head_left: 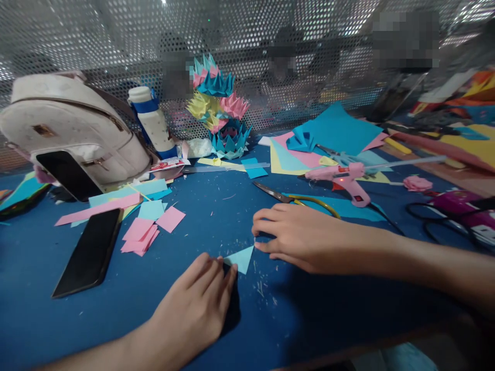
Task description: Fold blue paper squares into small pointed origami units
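A small light-blue paper triangle [243, 259] lies between my two hands, just above the blue table [185, 330] or on it. My left hand [197, 299] has its fingers curled together and pinches the triangle's left end. At the upper right corner, the fingertips of my right hand [294, 237] close on the paper's point. Just beyond my right hand lie scissors [313, 200] with yellow handles. A pink glue gun [344, 180] stands behind them, holding a long clear glue stick. Loose pink paper squares [139, 234] are piled to the left of my hands.
Two dark phones, one lying flat [91, 252] and one leaning [69, 174] on a pale backpack [65, 123], are at left. A bottle [150, 123] and a folded-paper lotus stack [230, 136] stand before the perforated metal screen [255, 67]. Coloured sheets [336, 129] and a purple object [462, 208] lie right.
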A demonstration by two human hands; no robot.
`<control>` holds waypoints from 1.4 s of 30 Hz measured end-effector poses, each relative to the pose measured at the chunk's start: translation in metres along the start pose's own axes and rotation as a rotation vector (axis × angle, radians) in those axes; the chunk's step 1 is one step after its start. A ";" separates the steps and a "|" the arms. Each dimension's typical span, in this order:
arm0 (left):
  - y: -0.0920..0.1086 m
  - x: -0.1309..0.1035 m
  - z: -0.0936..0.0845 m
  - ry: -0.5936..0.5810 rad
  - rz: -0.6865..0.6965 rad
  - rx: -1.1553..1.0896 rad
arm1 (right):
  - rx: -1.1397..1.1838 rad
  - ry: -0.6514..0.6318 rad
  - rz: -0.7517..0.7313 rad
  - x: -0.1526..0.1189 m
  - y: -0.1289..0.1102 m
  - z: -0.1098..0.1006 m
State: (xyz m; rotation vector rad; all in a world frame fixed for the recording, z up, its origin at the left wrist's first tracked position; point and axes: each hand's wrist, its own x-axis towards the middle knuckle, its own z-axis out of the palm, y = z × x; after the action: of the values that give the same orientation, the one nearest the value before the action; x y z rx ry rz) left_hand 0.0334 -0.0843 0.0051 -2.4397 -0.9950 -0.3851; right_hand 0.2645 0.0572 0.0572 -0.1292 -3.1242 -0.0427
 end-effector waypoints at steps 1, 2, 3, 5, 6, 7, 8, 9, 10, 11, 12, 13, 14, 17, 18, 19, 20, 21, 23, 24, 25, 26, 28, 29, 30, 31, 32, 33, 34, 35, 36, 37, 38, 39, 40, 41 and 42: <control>-0.002 0.001 0.001 -0.001 -0.007 -0.034 | 0.012 -0.014 0.009 -0.001 0.001 -0.002; -0.004 0.002 0.002 0.002 -0.023 -0.080 | 0.040 -0.019 0.015 -0.002 0.002 -0.003; -0.007 0.003 0.003 0.008 -0.046 -0.127 | 0.074 -0.015 0.022 -0.001 0.003 -0.004; -0.014 0.006 0.007 0.026 -0.109 -0.220 | 0.138 0.019 0.037 0.003 0.004 -0.001; -0.018 0.007 0.009 0.027 -0.127 -0.242 | 0.142 0.036 0.053 0.006 0.005 0.002; -0.022 0.008 0.011 0.019 -0.145 -0.265 | 0.141 0.054 0.066 0.009 0.005 0.005; -0.025 0.009 0.013 0.008 -0.168 -0.295 | 0.145 0.056 0.052 0.011 0.006 0.009; -0.029 0.009 0.015 -0.002 -0.189 -0.323 | 0.165 0.058 0.056 0.014 0.006 0.013; -0.031 0.010 0.016 -0.012 -0.210 -0.349 | 0.172 0.079 0.052 0.016 0.005 0.017; -0.033 0.010 0.018 -0.019 -0.228 -0.373 | 0.183 0.091 0.044 0.018 0.005 0.021; -0.035 0.011 0.019 -0.022 -0.242 -0.392 | 0.192 0.105 0.032 0.019 0.004 0.025; -0.035 0.011 0.019 -0.022 -0.254 -0.406 | 0.200 0.125 0.022 0.020 0.004 0.029; -0.036 0.011 0.020 -0.020 -0.265 -0.416 | 0.204 0.144 0.026 0.020 0.003 0.032; -0.036 0.011 0.020 0.000 -0.300 -0.414 | 0.247 0.183 0.070 0.021 0.000 0.038; -0.035 0.011 0.020 0.005 -0.306 -0.407 | 0.282 0.188 0.096 0.022 -0.001 0.039; -0.035 0.011 0.020 0.010 -0.306 -0.400 | 0.326 0.194 0.126 0.022 -0.002 0.039; -0.035 0.011 0.020 0.013 -0.297 -0.393 | 0.375 0.202 0.161 0.022 -0.003 0.039; -0.034 0.012 0.020 0.017 -0.281 -0.388 | 0.422 0.216 0.198 0.022 -0.004 0.039; -0.033 0.012 0.020 0.027 -0.242 -0.379 | 0.503 0.244 0.271 0.022 -0.006 0.038; -0.032 0.012 0.020 0.032 -0.225 -0.378 | 0.534 0.255 0.302 0.022 -0.006 0.038; -0.032 0.011 0.020 0.037 -0.212 -0.378 | 0.560 0.261 0.329 0.022 -0.006 0.037; -0.032 0.011 0.020 0.042 -0.203 -0.381 | 0.581 0.263 0.351 0.022 -0.006 0.037; -0.032 0.010 0.020 0.053 -0.192 -0.392 | 0.609 0.256 0.376 0.021 -0.005 0.037; -0.033 0.009 0.021 0.060 -0.190 -0.398 | 0.615 0.254 0.381 0.021 -0.005 0.037; -0.033 0.009 0.021 0.068 -0.188 -0.403 | 0.613 0.250 0.378 0.021 -0.004 0.037; -0.034 0.008 0.021 0.074 -0.188 -0.408 | 0.602 0.246 0.370 0.021 -0.004 0.037; -0.035 0.008 0.021 0.079 -0.187 -0.414 | 0.584 0.245 0.359 0.020 -0.004 0.037; -0.035 0.008 0.022 0.083 -0.185 -0.421 | 0.562 0.246 0.349 0.020 -0.004 0.037; -0.036 0.008 0.022 0.085 -0.184 -0.430 | 0.541 0.248 0.344 0.021 -0.003 0.037; -0.036 0.007 0.023 0.085 -0.183 -0.442 | 0.524 0.249 0.343 0.021 -0.003 0.038; -0.036 0.007 0.023 0.084 -0.183 -0.454 | 0.513 0.248 0.347 0.021 -0.002 0.038; -0.037 0.007 0.024 0.084 -0.184 -0.469 | 0.506 0.248 0.354 0.021 -0.001 0.038; -0.037 0.007 0.024 0.083 -0.186 -0.485 | 0.504 0.246 0.362 0.021 -0.001 0.039; -0.037 0.008 0.024 0.082 -0.190 -0.504 | 0.504 0.247 0.367 0.021 0.000 0.039; -0.037 0.008 0.024 0.083 -0.195 -0.524 | 0.504 0.249 0.368 0.021 0.000 0.039; -0.037 0.009 0.023 0.084 -0.203 -0.546 | 0.508 0.251 0.366 0.021 0.000 0.038; -0.037 0.009 0.022 0.087 -0.215 -0.570 | 0.519 0.250 0.364 0.021 -0.001 0.038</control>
State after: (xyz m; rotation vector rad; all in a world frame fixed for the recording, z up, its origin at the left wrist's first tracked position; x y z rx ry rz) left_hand 0.0148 -0.0441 0.0026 -2.7746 -1.2456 -0.9535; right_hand 0.2429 0.0594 0.0198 -0.6164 -2.7036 0.6863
